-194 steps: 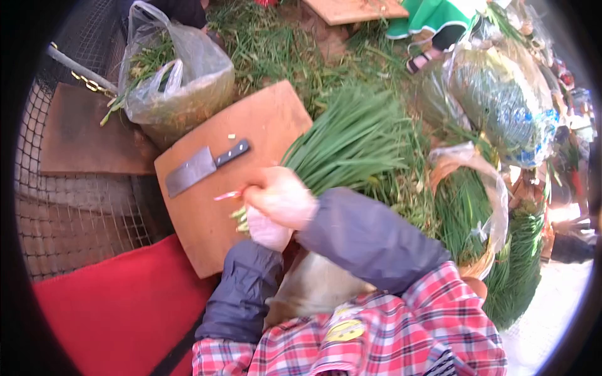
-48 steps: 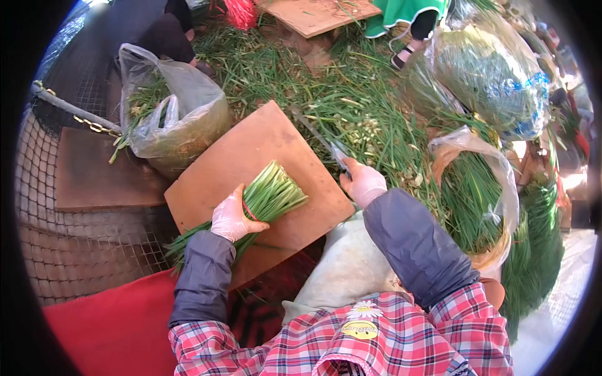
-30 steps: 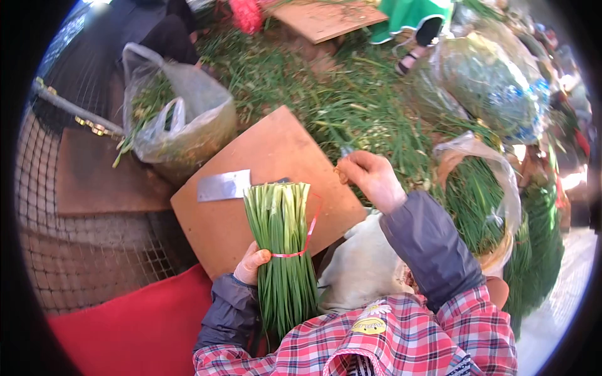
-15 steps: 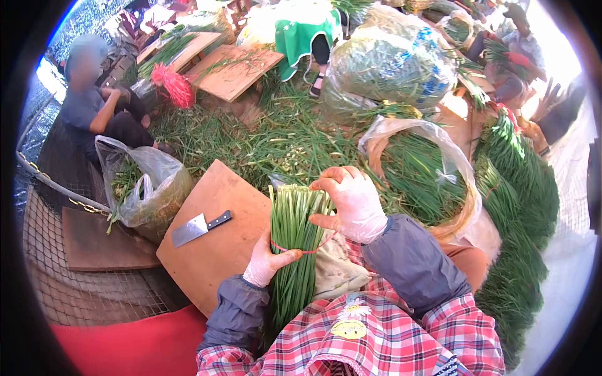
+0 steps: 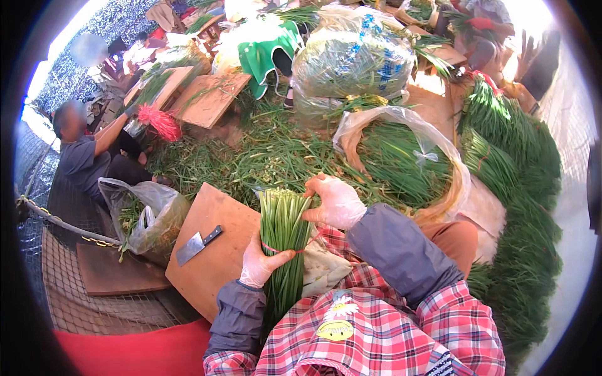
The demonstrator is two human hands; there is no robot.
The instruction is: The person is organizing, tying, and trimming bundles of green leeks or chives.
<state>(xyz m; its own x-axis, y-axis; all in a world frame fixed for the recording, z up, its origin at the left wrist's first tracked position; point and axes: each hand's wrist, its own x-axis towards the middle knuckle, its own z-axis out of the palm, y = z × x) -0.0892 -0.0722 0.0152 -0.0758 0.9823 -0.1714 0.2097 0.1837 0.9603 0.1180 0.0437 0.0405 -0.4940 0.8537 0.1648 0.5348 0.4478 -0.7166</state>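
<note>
Green stalk bundle (image 5: 279,225) stands near-upright in front of the wearer, just right of the wooden board (image 5: 216,276), pale cut ends uppermost. Left hand (image 5: 259,261): closed around the bundle at the pink band (image 5: 300,251). Right hand (image 5: 340,202): thumb and fingers parted at the upper right edge of the cut ends; grip pressure cannot be determined. Change from 1.6 s earlier: bundle lay slanted on the board; cleaver (image 5: 198,247), then off the board, now lies flat on it. View now takes in more of the seated co-worker (image 5: 88,160). Left fingers behind the bundle are hidden. Lower stalks pass behind the left sleeve (image 5: 235,313). Red cloth (image 5: 135,351) is cut off by the lens edge.
</note>
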